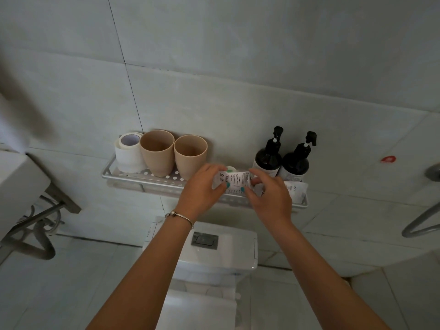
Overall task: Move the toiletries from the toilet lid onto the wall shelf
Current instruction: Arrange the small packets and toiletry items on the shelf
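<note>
- Head view: a bathroom wall of large pale grey glossy tiles point(238, 67) with thin dark seams; a red sticker point(388, 159) sits on a tile far right.
- A silver perforated metal wall shelf point(133, 178), a shallow rimmed tray, is fixed to the wall above the white ceramic toilet tank point(228, 253), which has a square chrome flush button point(204, 239) on top.
- On the shelf's left end stands a white toilet paper roll point(128, 151), upright, touching the first of two matte beige tapered plastic cups point(157, 154), point(190, 157), set side by side.
- At the shelf's right stand two dark glossy pump bottles point(267, 158), point(296, 163) with black pump heads, close together.
- The left hand point(202, 186) and right hand point(269, 198) both pinch a white printed plastic sachet point(234, 181) between thumb and fingers, over the shelf's middle front; a second white sachet point(296, 190) lies in the shelf just right of the right hand.
- A small white round cap point(230, 169) shows behind the held sachet.
- A thin silver bracelet point(179, 216) circles the left wrist.
- At left, a white basin edge point(19, 182) with a grey corrugated drain hose point(40, 244) below.
</note>
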Demonstrator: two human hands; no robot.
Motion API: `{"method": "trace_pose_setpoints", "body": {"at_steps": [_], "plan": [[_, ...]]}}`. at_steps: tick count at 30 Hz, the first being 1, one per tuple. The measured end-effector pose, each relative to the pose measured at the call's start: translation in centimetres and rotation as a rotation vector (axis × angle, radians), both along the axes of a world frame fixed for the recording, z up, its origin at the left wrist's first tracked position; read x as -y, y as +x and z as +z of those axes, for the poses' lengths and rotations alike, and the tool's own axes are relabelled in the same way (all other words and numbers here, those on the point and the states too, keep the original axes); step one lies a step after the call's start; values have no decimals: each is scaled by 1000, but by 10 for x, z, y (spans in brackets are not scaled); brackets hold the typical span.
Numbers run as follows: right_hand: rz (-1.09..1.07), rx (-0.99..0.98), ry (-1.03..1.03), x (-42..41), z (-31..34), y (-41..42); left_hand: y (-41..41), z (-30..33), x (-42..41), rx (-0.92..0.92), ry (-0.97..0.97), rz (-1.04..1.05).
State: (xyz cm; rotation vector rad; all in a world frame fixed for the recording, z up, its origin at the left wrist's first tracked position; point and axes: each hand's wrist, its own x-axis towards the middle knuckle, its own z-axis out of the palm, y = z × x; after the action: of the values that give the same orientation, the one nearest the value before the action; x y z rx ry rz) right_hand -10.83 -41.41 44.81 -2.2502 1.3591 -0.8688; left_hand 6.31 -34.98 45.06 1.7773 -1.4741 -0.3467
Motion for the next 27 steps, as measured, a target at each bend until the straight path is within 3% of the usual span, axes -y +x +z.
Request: {"method": "trace_pose_setpoints", "body": {"at_steps": [16, 22, 27], "plan": [[71, 134, 190, 8, 8, -4, -5, 4, -6, -43, -13, 24], [77, 449, 301, -9, 24, 13, -13, 19, -13, -70, -178, 81], [206, 698, 507, -28, 29, 29, -22, 27, -16, -248, -235, -4]]}}
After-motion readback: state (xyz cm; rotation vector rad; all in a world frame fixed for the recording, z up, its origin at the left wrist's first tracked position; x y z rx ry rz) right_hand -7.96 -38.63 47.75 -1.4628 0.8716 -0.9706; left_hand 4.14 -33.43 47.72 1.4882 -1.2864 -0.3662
